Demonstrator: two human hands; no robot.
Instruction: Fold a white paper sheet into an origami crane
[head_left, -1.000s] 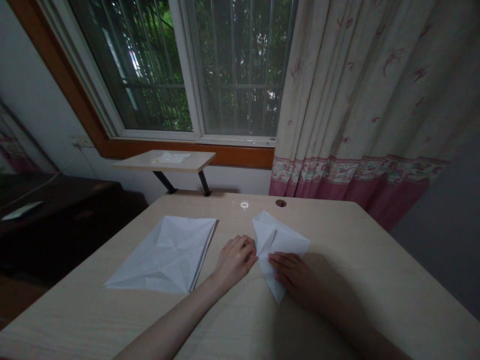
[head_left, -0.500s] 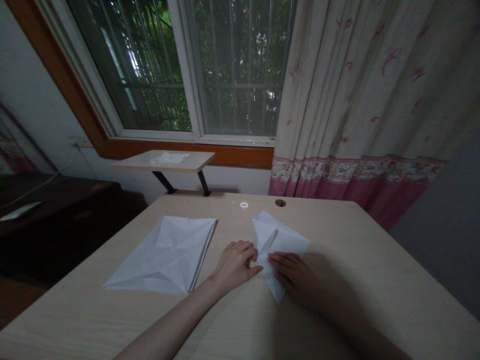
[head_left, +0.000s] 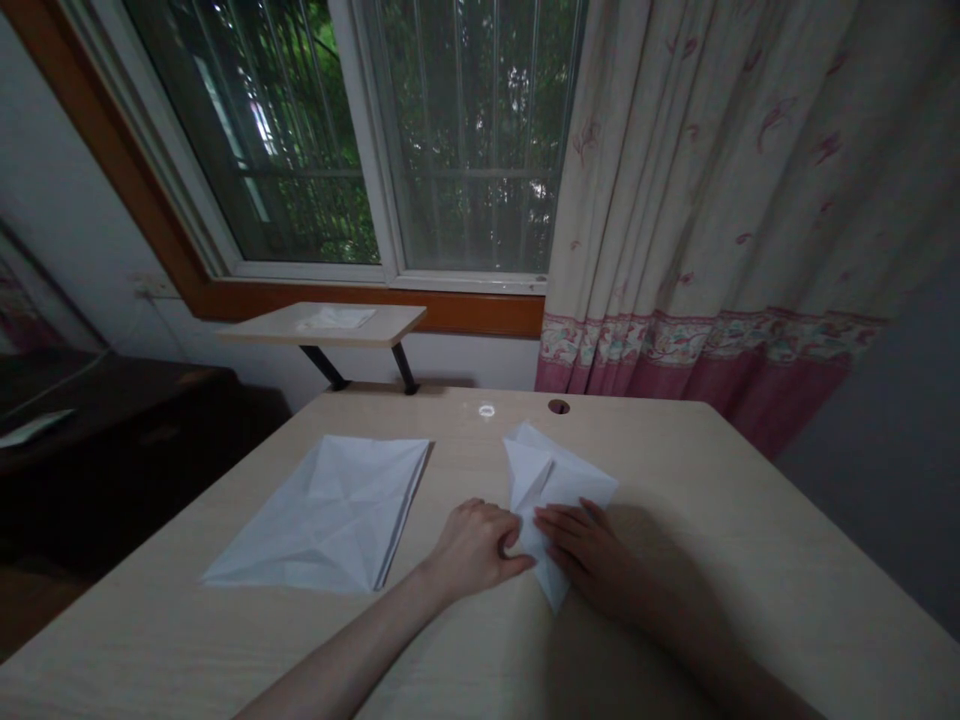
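A sheet of white paper (head_left: 577,482), folded to a kite-like shape with a small raised flap, lies on the table in front of me. My left hand (head_left: 480,548) is at its left edge, fingers curled and thumb reaching onto the lower part; the fingertips are partly hidden. My right hand (head_left: 589,560) lies on the right side of the paper, fingers extended flat and pressing it down. To the left rests a stack of white paper sheets (head_left: 337,510) with crossing creases.
The wooden table (head_left: 465,650) has a round hole (head_left: 559,407) near its back edge. A small raised shelf (head_left: 397,325) at the back left carries a crumpled white paper (head_left: 341,318). Behind stand a window (head_left: 465,150) and a long curtain (head_left: 675,200).
My left hand has slid slightly down along the paper's left edge, towards me. My right hand stays in place on the paper, and the view has shifted a little.
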